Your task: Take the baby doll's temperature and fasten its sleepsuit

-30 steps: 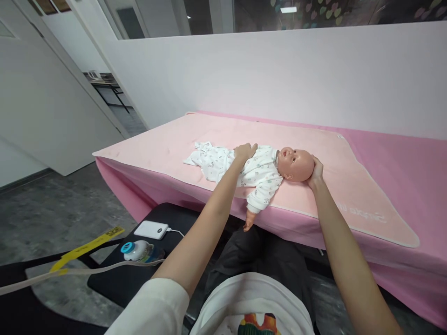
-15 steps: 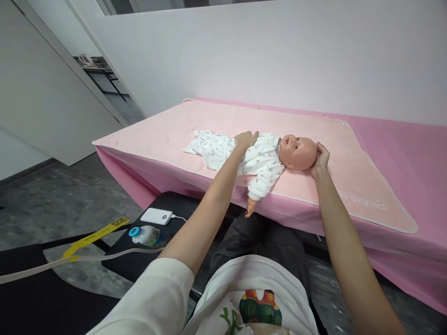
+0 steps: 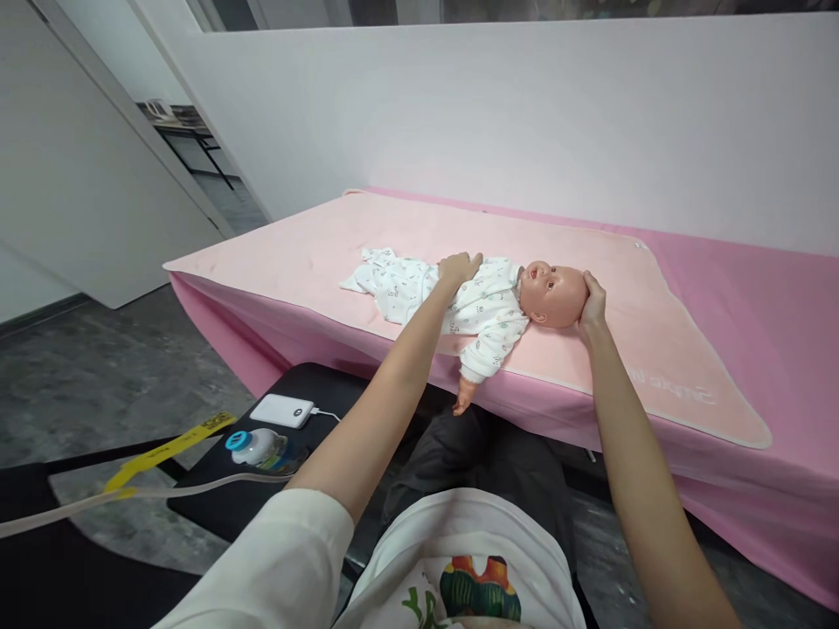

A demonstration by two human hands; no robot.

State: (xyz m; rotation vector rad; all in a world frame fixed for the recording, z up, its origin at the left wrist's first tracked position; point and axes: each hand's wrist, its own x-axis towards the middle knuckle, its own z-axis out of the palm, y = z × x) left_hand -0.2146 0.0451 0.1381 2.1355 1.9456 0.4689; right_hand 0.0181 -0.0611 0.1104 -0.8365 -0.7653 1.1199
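Note:
A baby doll (image 3: 493, 297) in a white printed outfit lies face up along the near side of a pale pink mat (image 3: 281, 253). My left hand (image 3: 460, 268) is laid over its waist, the fingers bent around the far side and partly hidden. At the other end, my right hand (image 3: 593, 301) cups the back and crown of the doll's bare head (image 3: 557, 297), fingers curved against it. One doll arm (image 3: 464, 395) hangs over the table's front edge, near my knees.
The mat lies on a table with a pink cloth (image 3: 773, 323) against a white wall (image 3: 524, 114). To the lower left, a black seat (image 3: 216, 498) carries a white power bank (image 3: 281, 410) with a cable and a blue-capped bottle (image 3: 259, 447). A yellow-tagged pale cable (image 3: 72, 507) crosses there.
The view has shifted slightly, so the table sits a little lower and further left. Both hands keep the same places on the doll.

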